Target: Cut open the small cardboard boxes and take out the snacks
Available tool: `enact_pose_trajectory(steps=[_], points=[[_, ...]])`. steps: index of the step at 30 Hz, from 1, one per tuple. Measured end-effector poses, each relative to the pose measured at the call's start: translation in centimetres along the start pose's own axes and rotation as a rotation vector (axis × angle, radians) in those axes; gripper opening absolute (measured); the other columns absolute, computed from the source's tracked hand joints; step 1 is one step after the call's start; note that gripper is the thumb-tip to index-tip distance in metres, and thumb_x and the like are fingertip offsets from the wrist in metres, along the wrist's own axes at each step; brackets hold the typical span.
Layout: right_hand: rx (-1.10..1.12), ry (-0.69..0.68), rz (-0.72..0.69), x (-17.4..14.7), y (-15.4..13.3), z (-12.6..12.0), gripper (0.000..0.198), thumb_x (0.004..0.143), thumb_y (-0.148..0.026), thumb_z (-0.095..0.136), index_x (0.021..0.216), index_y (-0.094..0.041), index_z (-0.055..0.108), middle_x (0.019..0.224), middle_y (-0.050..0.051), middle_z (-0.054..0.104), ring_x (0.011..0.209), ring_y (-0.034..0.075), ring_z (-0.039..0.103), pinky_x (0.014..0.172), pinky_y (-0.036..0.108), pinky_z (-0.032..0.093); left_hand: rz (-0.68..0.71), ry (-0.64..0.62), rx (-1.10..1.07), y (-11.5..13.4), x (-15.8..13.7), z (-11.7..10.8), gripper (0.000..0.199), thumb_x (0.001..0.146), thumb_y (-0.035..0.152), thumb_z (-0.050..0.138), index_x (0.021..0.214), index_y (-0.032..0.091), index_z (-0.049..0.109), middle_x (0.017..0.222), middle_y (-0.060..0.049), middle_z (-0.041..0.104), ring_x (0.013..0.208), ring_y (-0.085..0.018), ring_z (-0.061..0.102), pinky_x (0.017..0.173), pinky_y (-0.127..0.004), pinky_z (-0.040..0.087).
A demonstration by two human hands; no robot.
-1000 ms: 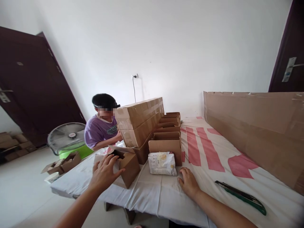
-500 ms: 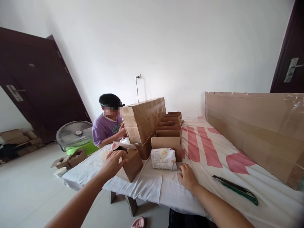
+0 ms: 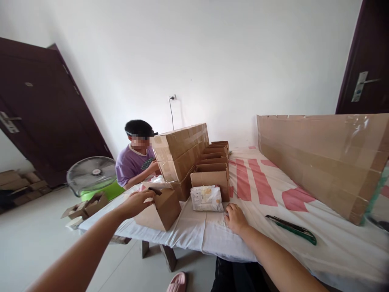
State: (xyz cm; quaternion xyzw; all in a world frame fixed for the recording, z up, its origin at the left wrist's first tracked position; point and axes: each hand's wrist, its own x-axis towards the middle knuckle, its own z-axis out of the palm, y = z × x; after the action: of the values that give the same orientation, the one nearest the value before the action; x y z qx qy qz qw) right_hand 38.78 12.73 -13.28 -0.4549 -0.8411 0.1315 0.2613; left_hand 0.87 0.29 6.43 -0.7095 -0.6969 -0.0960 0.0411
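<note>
My left hand (image 3: 135,202) grips the top edge of a small open cardboard box (image 3: 161,211) near the table's left front corner. Flat on the white cloth lies my right hand (image 3: 235,218), fingers together, holding nothing, just below a white pouch (image 3: 206,198). The pouch leans against a row of several open cardboard boxes (image 3: 212,170). Left of that row stand stacked sealed cartons (image 3: 179,154).
A green-handled knife (image 3: 291,229) lies on the cloth (image 3: 304,194) to the right. A long cardboard sheet (image 3: 316,154) stands along the right side. Another person in a purple shirt (image 3: 133,162) sits behind the cartons, beside a floor fan (image 3: 91,175). Loose boxes (image 3: 86,206) lie on the floor.
My left hand reached forward onto the small open box and closed on its top edge. My right hand stayed flat on the cloth. The view shifted slightly.
</note>
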Motion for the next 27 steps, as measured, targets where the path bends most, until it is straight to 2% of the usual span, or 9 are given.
enact_pose_trajectory(steps=[4,9,11,15,17,19,21,23,27], points=[[0.083,-0.076,-0.006,-0.2,0.4,-1.0,0.023,0.077,-0.014,0.061,0.099,-0.015,0.066,0.111,0.012,0.066,0.108,0.027,0.058,0.097,0.036,0.044,0.106,0.005,-0.087,3.2,-1.2,-1.5,0.025,0.083,0.041,0.051,0.095,0.026,0.067,0.112,-0.004,0.070,0.105,-0.026,0.061,0.091,-0.034,0.049],[0.194,-0.064,0.015,-2.3,0.8,-4.1,0.031,0.086,-0.024,0.057,0.115,-0.015,0.058,0.119,0.012,0.063,0.115,0.024,0.057,0.101,0.037,0.045,0.350,-0.055,-0.244,12.4,-3.4,-1.4,0.016,0.090,0.027,0.048,0.087,0.024,0.064,0.116,-0.004,0.063,0.106,-0.020,0.061,0.091,-0.028,0.049],[0.269,-0.013,-0.037,-4.0,0.4,-6.3,0.040,0.091,-0.038,0.053,0.125,-0.018,0.051,0.126,0.012,0.059,0.120,0.023,0.054,0.103,0.037,0.045,0.407,-0.034,-0.250,16.4,-3.8,-0.4,0.017,0.089,0.019,0.048,0.087,0.024,0.064,0.119,-0.003,0.062,0.105,-0.019,0.061,0.090,-0.029,0.050],[0.491,0.185,-0.337,-7.4,-1.3,-11.3,0.063,0.088,-0.062,0.050,0.136,-0.022,0.039,0.140,0.013,0.045,0.132,0.029,0.043,0.111,0.046,0.037,0.506,0.082,-0.230,23.4,-3.3,2.6,0.013,0.087,0.015,0.054,0.088,0.024,0.062,0.107,-0.002,0.066,0.093,-0.020,0.063,0.082,-0.033,0.050],[0.475,0.234,-0.407,-8.6,-2.1,-12.9,0.064,0.086,-0.062,0.053,0.136,-0.024,0.038,0.142,0.013,0.042,0.134,0.030,0.040,0.112,0.046,0.035,0.577,0.171,-0.234,26.2,-2.7,4.4,0.013,0.088,0.014,0.054,0.089,0.025,0.062,0.101,-0.001,0.067,0.091,-0.020,0.063,0.085,-0.036,0.049],[0.420,0.246,-0.388,-9.3,-2.4,-13.5,0.052,0.089,-0.053,0.056,0.131,-0.025,0.044,0.138,0.012,0.047,0.131,0.029,0.043,0.110,0.044,0.038,0.653,0.230,-0.219,28.4,-1.9,6.0,0.011,0.089,0.015,0.054,0.092,0.022,0.061,0.099,-0.002,0.067,0.088,-0.020,0.062,0.083,-0.037,0.050],[0.365,0.252,-0.351,-9.6,-2.2,-13.2,0.038,0.092,-0.043,0.054,0.126,-0.026,0.049,0.132,0.010,0.053,0.127,0.027,0.048,0.107,0.044,0.041,0.696,0.277,-0.182,29.7,-1.2,6.9,0.013,0.088,0.013,0.054,0.096,0.019,0.060,0.098,-0.004,0.067,0.086,-0.021,0.062,0.081,-0.037,0.051],[0.313,0.264,-0.339,-9.6,-1.8,-12.5,0.035,0.094,-0.039,0.052,0.126,-0.025,0.050,0.130,0.010,0.057,0.125,0.027,0.050,0.106,0.045,0.043,0.688,0.321,-0.163,29.7,-0.5,6.9,0.018,0.086,0.011,0.055,0.103,0.018,0.058,0.102,-0.006,0.067,0.091,-0.022,0.061,0.084,-0.038,0.051],[0.223,0.284,-0.309,-9.3,-1.0,-11.2,0.041,0.094,-0.037,0.052,0.132,-0.023,0.048,0.131,0.011,0.058,0.127,0.029,0.049,0.106,0.048,0.042,0.537,0.392,-0.166,26.0,1.3,5.2,0.026,0.084,0.019,0.060,0.109,0.021,0.059,0.112,-0.008,0.066,0.109,-0.028,0.057,0.097,-0.048,0.045]])
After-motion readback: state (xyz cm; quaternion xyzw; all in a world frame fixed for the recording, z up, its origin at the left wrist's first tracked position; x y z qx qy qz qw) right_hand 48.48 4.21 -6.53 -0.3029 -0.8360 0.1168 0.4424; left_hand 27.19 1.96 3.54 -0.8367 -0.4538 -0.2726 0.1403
